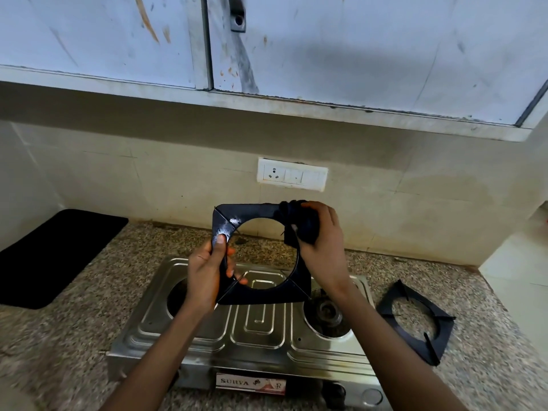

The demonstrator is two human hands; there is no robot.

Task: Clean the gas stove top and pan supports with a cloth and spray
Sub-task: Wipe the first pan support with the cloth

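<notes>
A black square pan support (246, 213) with a round hole is held up above the steel two-burner gas stove (255, 324). My left hand (207, 271) grips its left edge, thumb on the wet, shiny corner. My right hand (323, 241) holds a dark cloth (299, 223) bunched around the support's upper right corner. A second black pan support (415, 321) lies flat on the counter to the right of the stove. The right burner (327, 311) is bare; the left burner is mostly hidden by my left arm. No spray bottle is in view.
The stove sits on a speckled granite counter (74, 336). A black mat (56, 253) lies at the far left. A white socket plate (292, 175) is on the tiled wall behind, and cabinets (326, 54) hang overhead. A tiled wall corner juts in at the right.
</notes>
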